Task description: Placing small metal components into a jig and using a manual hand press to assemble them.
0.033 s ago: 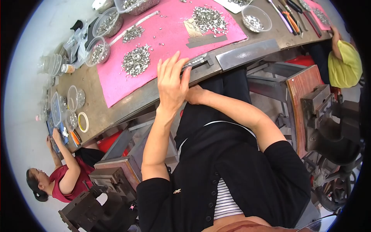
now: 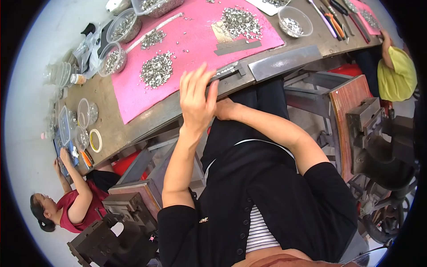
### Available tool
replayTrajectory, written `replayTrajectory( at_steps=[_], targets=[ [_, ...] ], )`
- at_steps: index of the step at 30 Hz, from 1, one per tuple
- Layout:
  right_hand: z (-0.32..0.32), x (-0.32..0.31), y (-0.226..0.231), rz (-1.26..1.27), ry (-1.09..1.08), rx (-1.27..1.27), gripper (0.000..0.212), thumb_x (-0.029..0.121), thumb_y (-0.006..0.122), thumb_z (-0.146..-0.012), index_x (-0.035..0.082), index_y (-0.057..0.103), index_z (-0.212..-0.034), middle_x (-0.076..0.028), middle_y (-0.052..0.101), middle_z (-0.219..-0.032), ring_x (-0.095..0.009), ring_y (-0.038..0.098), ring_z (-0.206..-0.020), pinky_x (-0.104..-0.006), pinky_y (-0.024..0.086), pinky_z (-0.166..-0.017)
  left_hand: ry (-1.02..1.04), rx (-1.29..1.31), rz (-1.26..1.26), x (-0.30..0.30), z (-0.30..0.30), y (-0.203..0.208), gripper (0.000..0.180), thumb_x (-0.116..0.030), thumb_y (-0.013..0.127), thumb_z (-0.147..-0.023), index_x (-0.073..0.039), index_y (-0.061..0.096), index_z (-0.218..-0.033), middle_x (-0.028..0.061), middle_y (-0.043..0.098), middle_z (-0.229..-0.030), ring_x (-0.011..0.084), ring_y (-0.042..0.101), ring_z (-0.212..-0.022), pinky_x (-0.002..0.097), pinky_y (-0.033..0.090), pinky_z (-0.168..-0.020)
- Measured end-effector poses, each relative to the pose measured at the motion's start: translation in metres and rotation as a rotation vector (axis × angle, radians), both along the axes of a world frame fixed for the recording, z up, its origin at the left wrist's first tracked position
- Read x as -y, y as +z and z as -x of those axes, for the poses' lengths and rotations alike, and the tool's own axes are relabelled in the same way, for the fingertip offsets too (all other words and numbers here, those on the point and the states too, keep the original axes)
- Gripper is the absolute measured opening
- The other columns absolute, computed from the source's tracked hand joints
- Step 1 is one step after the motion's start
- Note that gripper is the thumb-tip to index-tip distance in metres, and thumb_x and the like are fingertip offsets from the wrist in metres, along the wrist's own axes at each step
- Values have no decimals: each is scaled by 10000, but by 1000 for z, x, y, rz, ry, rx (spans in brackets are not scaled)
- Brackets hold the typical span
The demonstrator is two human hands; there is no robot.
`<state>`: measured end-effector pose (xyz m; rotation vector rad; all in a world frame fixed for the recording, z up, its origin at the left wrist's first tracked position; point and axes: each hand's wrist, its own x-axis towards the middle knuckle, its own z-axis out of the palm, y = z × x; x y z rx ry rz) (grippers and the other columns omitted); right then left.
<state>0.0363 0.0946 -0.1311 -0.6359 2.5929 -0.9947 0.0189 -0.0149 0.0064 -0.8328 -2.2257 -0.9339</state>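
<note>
My left hand [image 2: 195,102] is over the bench's front edge, palm down, with its fingers stretched out and a little blurred. Its thumb lies close to the left end of a narrow dark metal bar fixture [image 2: 239,71], which carries a row of small shiny metal pieces [image 2: 226,70]. Whether it touches the fixture I cannot tell. Just below and right of it, my right hand [image 2: 225,110] is at the bench edge, its fingers hidden. A pile of small silvery metal pieces [image 2: 155,70] rests on the pink mat [image 2: 200,46] beyond my left hand.
Another metal heap [image 2: 242,23] and dark flat strips [image 2: 238,47] are on the mat. A steel plate [image 2: 284,62] lies along the front edge. Plastic tubs [image 2: 296,22] of parts and hand tools [image 2: 336,24] stand around. Co-workers sit left [image 2: 75,204] and right [image 2: 397,73].
My left hand's fingers have shifted slightly down and left. My right hand and the fixture look unmoved.
</note>
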Motion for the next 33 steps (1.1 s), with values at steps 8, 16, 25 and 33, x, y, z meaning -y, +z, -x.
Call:
replayTrajectory(
  at_steps=[8, 16, 25, 33],
  targets=[
    [-6, -22, -11, -112, 155, -111, 127, 91, 654, -785, 22, 664, -891, -210, 696, -913, -418, 674, -933, -504, 524, -755, 33, 741, -258, 40, -88, -89, 89, -22, 664, -919, 3, 676, -1003, 125, 699, -917, 227, 683, -835, 323, 535, -778],
    [-41, -21, 26, 425, -108, -220, 254, 8, 623, -878, 13, 654, -1129, -167, 631, -1028, -358, 665, -928, -419, 554, -772, -93, 1428, -963, 43, -85, -149, 214, -184, 599, -1031, -12, 662, -1142, 82, 711, -1038, 148, 674, -927, 300, 540, -874],
    [-67, -47, 72, 674, -215, 27, 174, 43, 720, -884, 15, 683, -1051, -89, 618, -1039, -131, 613, -811, -279, 510, -705, -504, 1874, -1245, 49, -85, -118, 173, -128, 663, -982, -19, 649, -1116, 64, 706, -1013, 157, 691, -947, 314, 581, -867],
    [-67, -54, 103, 606, -400, -51, 86, 56, 740, -868, 1, 687, -906, -62, 646, -859, -150, 627, -724, -280, 502, -646, -392, 1419, -1196, 18, -80, -68, 155, -82, 669, -971, -17, 622, -1104, 70, 684, -1029, 144, 672, -920, 299, 555, -881]
  ],
)
